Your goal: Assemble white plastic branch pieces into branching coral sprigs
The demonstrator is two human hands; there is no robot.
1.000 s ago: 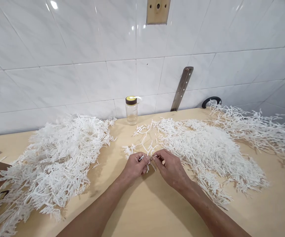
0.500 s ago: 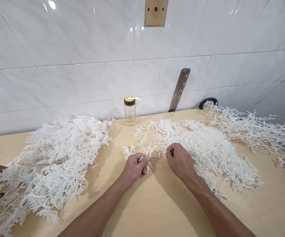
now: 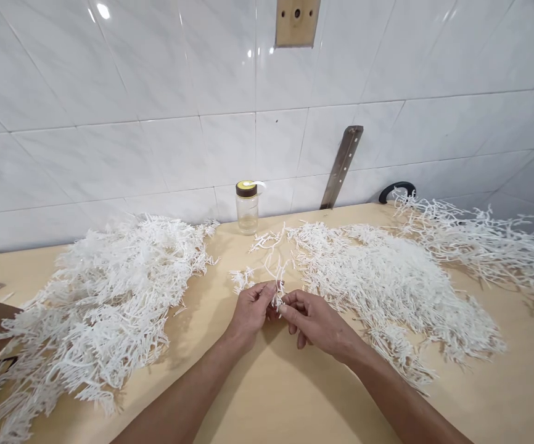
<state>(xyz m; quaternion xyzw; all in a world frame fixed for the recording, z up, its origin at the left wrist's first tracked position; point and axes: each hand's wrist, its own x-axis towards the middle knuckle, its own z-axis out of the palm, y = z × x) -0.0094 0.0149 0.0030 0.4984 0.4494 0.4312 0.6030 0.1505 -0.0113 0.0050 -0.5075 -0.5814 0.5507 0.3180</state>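
Observation:
My left hand (image 3: pixel 252 311) is closed in a pinch on a white branched plastic stem (image 3: pixel 276 262), whose thin forked twigs rise above the fingers toward the wall. Close by on the right, my right hand (image 3: pixel 311 317) has its thumb and forefinger pinched at the lower end of the same stem, and its other fingers curl beneath. The fingertips hide part of the stem there. Just beyond my left hand lies a small cluster of white twigs (image 3: pixel 242 279). To the right of my right hand spreads a wide heap of short white pieces (image 3: pixel 387 277).
A big pile of white branched stems (image 3: pixel 123 296) covers the left side of the table (image 3: pixel 276 394). Longer white branches (image 3: pixel 484 240) lie at the back right. A clear jar with a yellow lid (image 3: pixel 247 209) stands by the tiled wall, near a metal strip (image 3: pixel 342 166).
My right hand has moved left and down from the heap of short pieces to meet my left hand at the stem. The view has shifted slightly.

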